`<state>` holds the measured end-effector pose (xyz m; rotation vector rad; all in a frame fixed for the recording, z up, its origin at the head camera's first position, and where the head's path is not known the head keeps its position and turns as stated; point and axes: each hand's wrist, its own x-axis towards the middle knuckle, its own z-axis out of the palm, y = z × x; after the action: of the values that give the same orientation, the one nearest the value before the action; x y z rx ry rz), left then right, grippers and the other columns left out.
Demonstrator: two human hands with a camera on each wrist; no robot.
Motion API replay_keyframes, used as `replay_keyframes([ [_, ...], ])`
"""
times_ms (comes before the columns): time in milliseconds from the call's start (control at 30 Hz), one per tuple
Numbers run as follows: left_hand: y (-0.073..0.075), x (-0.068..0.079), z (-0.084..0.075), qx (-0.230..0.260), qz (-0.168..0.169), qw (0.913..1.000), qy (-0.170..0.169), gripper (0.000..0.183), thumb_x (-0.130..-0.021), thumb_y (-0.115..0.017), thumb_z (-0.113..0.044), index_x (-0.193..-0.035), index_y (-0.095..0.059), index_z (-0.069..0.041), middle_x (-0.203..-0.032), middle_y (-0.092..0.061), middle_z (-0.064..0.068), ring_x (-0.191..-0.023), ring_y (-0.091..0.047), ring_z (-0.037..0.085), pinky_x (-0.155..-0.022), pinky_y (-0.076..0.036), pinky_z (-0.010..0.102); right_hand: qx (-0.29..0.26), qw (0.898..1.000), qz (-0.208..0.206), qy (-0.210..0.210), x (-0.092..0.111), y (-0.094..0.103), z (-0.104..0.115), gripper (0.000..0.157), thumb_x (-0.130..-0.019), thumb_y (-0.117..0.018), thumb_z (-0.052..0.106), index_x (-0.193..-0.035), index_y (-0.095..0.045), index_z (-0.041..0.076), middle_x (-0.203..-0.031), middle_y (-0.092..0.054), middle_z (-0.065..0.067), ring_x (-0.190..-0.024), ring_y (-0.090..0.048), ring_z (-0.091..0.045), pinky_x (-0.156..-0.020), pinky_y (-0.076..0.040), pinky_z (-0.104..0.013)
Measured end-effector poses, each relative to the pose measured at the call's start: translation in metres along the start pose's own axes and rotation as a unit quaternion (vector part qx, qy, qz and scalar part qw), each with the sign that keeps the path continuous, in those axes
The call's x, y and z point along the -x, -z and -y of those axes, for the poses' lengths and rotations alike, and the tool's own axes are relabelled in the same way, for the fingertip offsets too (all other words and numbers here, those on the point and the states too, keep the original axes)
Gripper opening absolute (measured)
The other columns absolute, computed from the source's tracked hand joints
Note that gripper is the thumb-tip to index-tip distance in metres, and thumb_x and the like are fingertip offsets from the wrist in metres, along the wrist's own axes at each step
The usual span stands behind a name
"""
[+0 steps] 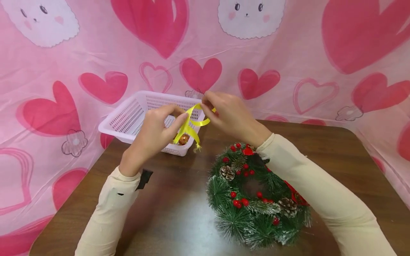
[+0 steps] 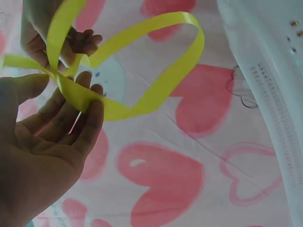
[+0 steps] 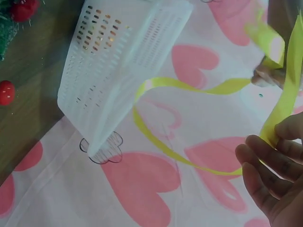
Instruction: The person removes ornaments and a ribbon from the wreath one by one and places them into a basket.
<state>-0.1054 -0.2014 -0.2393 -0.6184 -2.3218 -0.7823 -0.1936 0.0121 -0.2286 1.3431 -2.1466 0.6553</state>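
A yellow ribbon (image 1: 193,122) with frayed ends is stretched between both hands above the basket's right end. My left hand (image 1: 157,128) pinches it between thumb and fingers; in the left wrist view the ribbon (image 2: 161,92) makes a wide loop and crosses itself near the thumb. Opposite, my right hand (image 1: 229,113) grips another part of the ribbon, thumb against fingertips. The right wrist view shows the ribbon (image 3: 165,146) looping out from the right hand (image 3: 279,179) and back to the left fingers. Below the right forearm lies a green wreath (image 1: 234,220) with red berries and pinecones.
A white perforated basket (image 1: 128,106) stands at the table's back left, behind the left hand. A shiny orange-gold ball (image 1: 183,139) sits in its near right corner. The brown table (image 1: 166,209) meets a pink heart-patterned cloth (image 1: 198,46) behind it.
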Motion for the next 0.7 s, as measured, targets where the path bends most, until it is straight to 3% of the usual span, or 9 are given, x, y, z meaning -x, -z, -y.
replay_keyframes([
  [233,0.004,-0.004,0.017,-0.012,-0.04,0.9985,0.035,0.009,-0.093,-0.068,-0.009,-0.093,-0.07,0.0,-0.088,-0.072,0.008,-0.087,-0.067,0.02,-0.083,-0.052,0.037,0.003,1.0,0.007,-0.001,-0.022,-0.019,-0.005,0.011,-0.099,-0.059,0.019,-0.099,-0.06,0.008,-0.085,-0.063,-0.001,-0.076,-0.055,-0.015,-0.069,-0.048,-0.028],
  [333,0.004,0.0,0.026,-0.015,-0.07,0.9963,0.048,0.01,-0.093,-0.068,-0.009,-0.093,-0.07,0.001,-0.088,-0.071,0.01,-0.09,-0.066,0.022,-0.089,-0.052,0.04,-0.002,1.0,0.016,-0.003,-0.031,-0.03,-0.004,0.011,-0.098,-0.06,0.018,-0.101,-0.061,0.007,-0.09,-0.065,-0.003,-0.082,-0.056,-0.016,-0.074,-0.049,-0.029],
  [500,0.001,0.009,0.047,-0.025,-0.113,0.9912,0.063,0.011,-0.091,-0.068,-0.007,-0.089,-0.071,0.004,-0.085,-0.072,0.015,-0.091,-0.069,0.029,-0.091,-0.052,0.044,-0.008,0.999,0.041,0.008,-0.044,-0.056,0.006,0.011,-0.098,-0.061,0.017,-0.099,-0.064,0.007,-0.088,-0.064,-0.003,-0.079,-0.054,-0.017,-0.069,-0.047,-0.029],
  [600,-0.001,0.015,0.061,-0.026,-0.069,0.9928,0.094,0.01,-0.091,-0.067,-0.006,-0.091,-0.07,0.003,-0.088,-0.072,0.016,-0.086,-0.069,0.03,-0.087,-0.052,0.044,0.003,0.996,0.089,0.017,-0.045,-0.078,0.011,0.013,-0.098,-0.06,0.017,-0.098,-0.069,0.008,-0.085,-0.065,-0.002,-0.078,-0.054,-0.017,-0.07,-0.047,-0.03],
  [700,-0.005,0.02,0.073,-0.034,0.034,0.9904,0.13,0.011,-0.094,-0.065,-0.008,-0.097,-0.07,0.002,-0.095,-0.072,0.016,-0.086,-0.066,0.032,-0.085,-0.05,0.046,0.011,0.986,0.169,0.0,-0.039,-0.096,0.011,0.015,-0.099,-0.06,0.017,-0.104,-0.073,0.011,-0.085,-0.067,0.0,-0.076,-0.056,-0.016,-0.07,-0.047,-0.03],
])
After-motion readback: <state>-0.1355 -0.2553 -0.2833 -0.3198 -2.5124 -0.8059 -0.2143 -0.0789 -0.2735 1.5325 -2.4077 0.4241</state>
